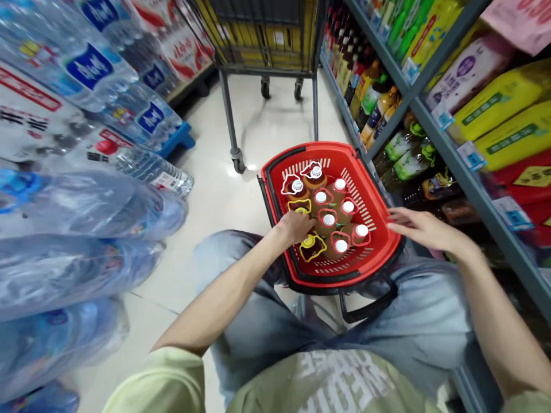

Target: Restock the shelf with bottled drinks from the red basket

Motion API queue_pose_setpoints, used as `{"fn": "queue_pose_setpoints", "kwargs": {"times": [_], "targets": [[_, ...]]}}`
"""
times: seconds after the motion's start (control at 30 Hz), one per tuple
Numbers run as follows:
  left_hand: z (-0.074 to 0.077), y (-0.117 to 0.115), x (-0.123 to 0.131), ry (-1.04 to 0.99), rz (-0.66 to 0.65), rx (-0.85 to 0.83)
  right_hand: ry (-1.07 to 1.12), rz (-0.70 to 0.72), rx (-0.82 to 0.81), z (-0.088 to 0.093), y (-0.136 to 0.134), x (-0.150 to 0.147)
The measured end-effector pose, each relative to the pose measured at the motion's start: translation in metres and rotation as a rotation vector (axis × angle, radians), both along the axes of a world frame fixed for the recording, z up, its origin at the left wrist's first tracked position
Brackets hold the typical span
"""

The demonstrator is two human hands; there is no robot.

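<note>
A red shopping basket (381, 201) stands between my knees, with several bottles upright inside. White-capped bottles with red carry loops, such as one bottle (329, 220), fill its middle and right. Two bottles with white loops stand at the far left, including an amber bottle (316, 173). My left hand (297, 226) reaches in at the left side, its fingers curled around the top of a yellow-capped bottle (300, 206) and partly hidden. Just nearer to me is another yellow-capped bottle (309, 242). At the basket's right rim, my right hand (422, 229) has its fingers extended and holds nothing.
A shopping cart (269, 71) stands ahead on the pale floor (193, 189). Shrink-wrapped water bottles (90, 71) and large water jugs (86, 206) line the left side. A grey shelf (447, 143) of drinks and packets runs close along the right.
</note>
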State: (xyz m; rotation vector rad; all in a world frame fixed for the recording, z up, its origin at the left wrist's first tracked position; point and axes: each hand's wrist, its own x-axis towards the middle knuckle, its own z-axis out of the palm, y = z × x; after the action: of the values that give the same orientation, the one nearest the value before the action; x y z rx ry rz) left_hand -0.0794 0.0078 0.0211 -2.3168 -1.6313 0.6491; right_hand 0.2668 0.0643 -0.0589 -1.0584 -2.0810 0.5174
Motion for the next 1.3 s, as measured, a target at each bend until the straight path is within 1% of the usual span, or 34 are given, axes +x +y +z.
{"fn": "queue_pose_setpoints", "kwargs": {"times": [0.03, 0.1, 0.13, 0.2, 0.27, 0.33, 0.43, 0.57, 0.67, 0.77, 0.83, 0.9, 1.0, 1.07, 1.2, 1.3], "targets": [[-0.006, 0.001, 0.000, 0.007, -0.011, -0.014, -0.066, 0.121, -0.014, 0.005, -0.004, -0.025], [-0.020, 0.003, 0.001, 0.020, -0.043, -0.057, -0.209, 0.263, -0.014, 0.008, -0.014, -0.077], [-0.029, 0.003, 0.002, 0.028, -0.063, -0.074, -0.313, 0.291, 0.024, 0.007, -0.021, -0.101], [-0.044, 0.004, 0.002, 0.047, -0.108, -0.086, -0.621, 0.287, 0.113, -0.003, -0.034, -0.142], [-0.054, 0.004, -0.001, 0.063, -0.155, -0.085, -0.725, 0.316, 0.103, -0.017, -0.045, -0.171], [-0.059, 0.005, -0.007, 0.071, -0.197, -0.087, -0.793, 0.355, 0.072, -0.026, -0.048, -0.185], [-0.058, 0.009, -0.016, 0.067, -0.246, -0.080, -0.839, 0.355, 0.033, -0.028, -0.043, -0.187], [-0.054, 0.013, -0.020, 0.040, -0.259, -0.062, -0.826, 0.315, 0.024, -0.019, -0.034, -0.181], [-0.050, 0.015, -0.018, 0.037, -0.234, -0.049, -0.802, 0.299, 0.005, -0.016, -0.032, -0.184], [-0.048, 0.018, -0.012, 0.049, -0.192, -0.041, -0.770, 0.278, -0.018, -0.018, -0.030, -0.189], [-0.052, 0.021, -0.009, 0.057, -0.151, -0.022, -0.740, 0.262, -0.029, -0.022, -0.030, -0.193], [-0.058, 0.023, -0.008, 0.062, -0.111, -0.010, -0.700, 0.244, -0.038, -0.027, -0.030, -0.196], [-0.068, 0.026, -0.009, 0.066, -0.087, -0.025, -0.609, 0.226, -0.059, -0.034, -0.027, -0.197], [-0.070, 0.029, -0.009, 0.055, -0.108, -0.048, -0.526, 0.227, -0.098, -0.037, -0.023, -0.197], [-0.063, 0.038, -0.011, -0.035, -0.221, -0.120, -0.311, 0.249, -0.242, -0.041, -0.016, -0.196], [-0.060, 0.047, -0.018, -0.110, -0.289, -0.151, -0.083, 0.307, -0.369, -0.037, -0.014, -0.196]]}}
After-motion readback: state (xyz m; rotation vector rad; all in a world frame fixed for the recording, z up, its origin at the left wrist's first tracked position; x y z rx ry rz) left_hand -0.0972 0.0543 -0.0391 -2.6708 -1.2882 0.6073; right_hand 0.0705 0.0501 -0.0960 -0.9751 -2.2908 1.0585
